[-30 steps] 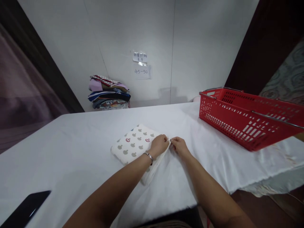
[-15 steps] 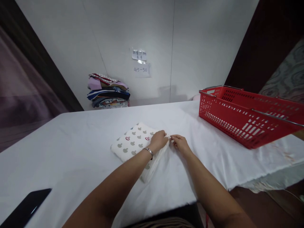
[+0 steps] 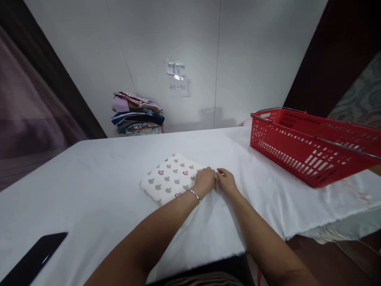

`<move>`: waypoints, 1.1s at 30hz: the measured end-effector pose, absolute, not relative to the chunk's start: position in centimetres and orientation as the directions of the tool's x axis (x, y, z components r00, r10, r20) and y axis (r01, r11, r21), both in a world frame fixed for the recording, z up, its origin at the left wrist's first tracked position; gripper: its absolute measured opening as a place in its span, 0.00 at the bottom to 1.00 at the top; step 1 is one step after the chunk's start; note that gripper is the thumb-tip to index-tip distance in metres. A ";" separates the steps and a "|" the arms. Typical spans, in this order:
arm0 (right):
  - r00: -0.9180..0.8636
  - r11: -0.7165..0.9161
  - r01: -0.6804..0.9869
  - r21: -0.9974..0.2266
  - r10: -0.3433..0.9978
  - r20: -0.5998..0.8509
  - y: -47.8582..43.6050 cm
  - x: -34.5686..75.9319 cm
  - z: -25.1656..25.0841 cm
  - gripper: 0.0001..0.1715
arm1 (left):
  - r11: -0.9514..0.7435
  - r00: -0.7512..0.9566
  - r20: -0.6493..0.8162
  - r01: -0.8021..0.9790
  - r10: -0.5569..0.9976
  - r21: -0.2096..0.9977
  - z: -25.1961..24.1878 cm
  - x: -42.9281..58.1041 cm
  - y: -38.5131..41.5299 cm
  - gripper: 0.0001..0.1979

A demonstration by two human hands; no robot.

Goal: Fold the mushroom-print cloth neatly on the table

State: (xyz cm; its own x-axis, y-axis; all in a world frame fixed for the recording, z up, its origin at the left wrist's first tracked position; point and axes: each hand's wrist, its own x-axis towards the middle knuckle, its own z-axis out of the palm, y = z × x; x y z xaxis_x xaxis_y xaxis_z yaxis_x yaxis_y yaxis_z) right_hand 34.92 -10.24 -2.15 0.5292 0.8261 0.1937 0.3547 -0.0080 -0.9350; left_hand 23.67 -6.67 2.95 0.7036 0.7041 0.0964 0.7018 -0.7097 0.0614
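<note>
A folded white cloth [image 3: 168, 180] printed with grey and red shapes lies in the middle of the table. My left hand [image 3: 205, 180] rests closed on its right corner, a silver bracelet on the wrist. My right hand [image 3: 226, 180] is right beside it, fingers pinched together at the same corner of the cloth. The two hands touch each other. The pinched edge itself is hidden under the fingers.
A red plastic basket [image 3: 309, 147] with metal handles stands at the right on the white tablecloth [image 3: 89, 186]. A pile of folded clothes [image 3: 137, 115] sits at the back against the wall. A dark flat object [image 3: 32, 258] lies at the near left corner.
Both hands have pressed the cloth's lifted right edge down flat onto the table. They have closed together at the corner.
</note>
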 end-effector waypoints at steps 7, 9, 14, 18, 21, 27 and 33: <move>0.268 0.225 0.522 -0.823 0.872 0.409 -11.0 34.6 -2.5 0.16 | -0.734 0.730 0.079 0.674 0.679 0.086 3.4 21.8 -8.9 0.12; 0.228 0.209 0.550 -0.809 0.894 0.386 -11.3 34.7 -2.6 0.16 | -0.795 0.789 0.099 0.598 0.606 0.100 3.3 20.2 -10.0 0.12; 0.190 0.257 0.736 -0.627 0.810 0.555 -12.2 33.8 -1.8 0.16 | -0.883 0.891 0.153 0.376 0.428 0.281 3.7 15.4 -11.4 0.14; -0.010 0.434 0.777 -0.456 0.733 0.680 -13.0 30.9 -0.9 0.17 | -0.791 0.794 0.173 0.504 0.582 0.348 4.3 11.7 -8.6 0.14; -0.237 0.491 0.780 -0.389 0.806 0.542 -13.5 28.5 -0.8 0.22 | -0.599 0.569 0.186 0.758 0.801 0.260 3.8 8.6 -4.7 0.19; -0.381 0.437 0.852 -0.290 0.896 0.230 -14.0 26.6 -1.2 0.29 | -0.405 0.395 0.086 0.890 0.914 0.208 1.3 5.2 -0.7 0.28; -0.374 0.424 0.851 -0.308 0.903 0.211 -14.1 26.7 -0.2 0.28 | -0.412 0.387 0.144 0.866 0.911 0.282 1.5 4.4 -0.2 0.23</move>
State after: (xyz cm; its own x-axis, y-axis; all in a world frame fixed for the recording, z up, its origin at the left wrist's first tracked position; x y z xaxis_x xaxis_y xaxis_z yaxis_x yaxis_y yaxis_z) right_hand 26.74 -14.08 -0.23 -0.3738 0.9033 0.2106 0.8514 0.4242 -0.3083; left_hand 4.42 -0.24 1.54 0.3869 0.9108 0.1439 0.8663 -0.4125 0.2819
